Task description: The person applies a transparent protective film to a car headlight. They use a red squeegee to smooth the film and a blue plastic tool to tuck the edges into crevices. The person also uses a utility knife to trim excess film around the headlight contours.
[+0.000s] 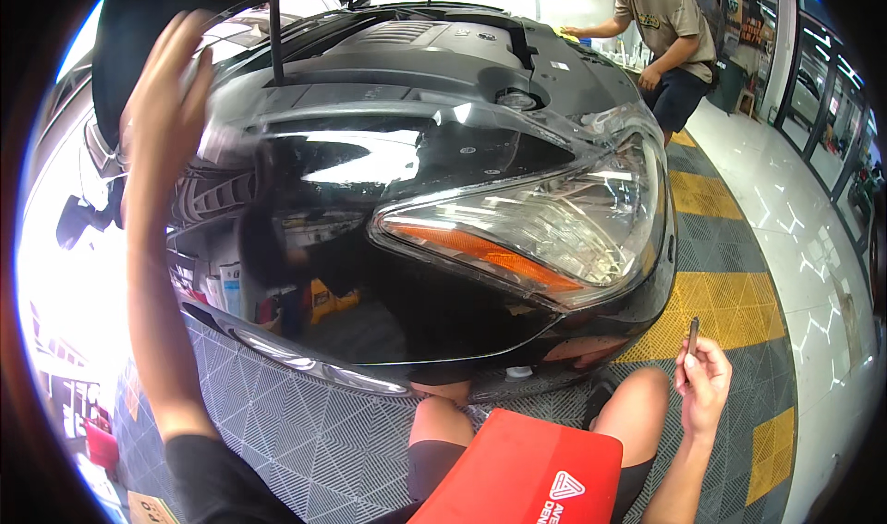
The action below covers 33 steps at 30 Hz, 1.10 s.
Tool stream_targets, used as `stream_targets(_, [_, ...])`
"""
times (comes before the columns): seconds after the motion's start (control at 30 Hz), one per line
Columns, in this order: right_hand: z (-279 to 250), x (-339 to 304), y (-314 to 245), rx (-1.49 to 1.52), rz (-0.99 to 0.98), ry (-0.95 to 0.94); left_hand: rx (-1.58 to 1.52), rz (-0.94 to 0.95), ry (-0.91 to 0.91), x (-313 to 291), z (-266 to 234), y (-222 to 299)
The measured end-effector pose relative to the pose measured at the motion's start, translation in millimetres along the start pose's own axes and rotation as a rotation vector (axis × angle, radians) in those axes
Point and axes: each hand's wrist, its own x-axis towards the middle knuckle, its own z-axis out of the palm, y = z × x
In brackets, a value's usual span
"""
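Observation:
A black car's front corner (443,330) fills the middle, its glossy paint wet-looking in places. My left hand (171,99) is raised at the far left beside the upper fender, fingers stretched out and slightly blurred; whether it touches the car I cannot tell. Low on the right, my right hand (705,376) pinches a slim dark stick-like tool (694,330), pointing up and apart from the car. Between them sits the clear headlight (554,224) with an orange strip (480,254). Wrinkled clear film (621,122) appears along the headlight's upper far edge.
A red flat-faced item (527,469) rests over my lap. Another person (665,39) leans at the car's far right with a yellow cloth (565,34). A thin black rod (275,30) stands by the open engine bay. Grey and yellow grid tiles (725,302) cover the floor.

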Motion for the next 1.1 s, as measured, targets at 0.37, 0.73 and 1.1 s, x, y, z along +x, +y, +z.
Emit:
stream_targets(0.37, [102, 40, -24, 0.055, -0.031, -0.396, -0.251, -0.692, -1.198, -243, -210, 95])
stream_targets(0.73, [130, 56, -32, -0.027, -0.159, -0.589, -0.593, -0.321, 0.145, -62, -5, 126])
stream_targets(1.1, [23, 220, -56, 0.118, -0.042, -0.45, -0.364, -0.428, -0.454, -62, 12, 78])
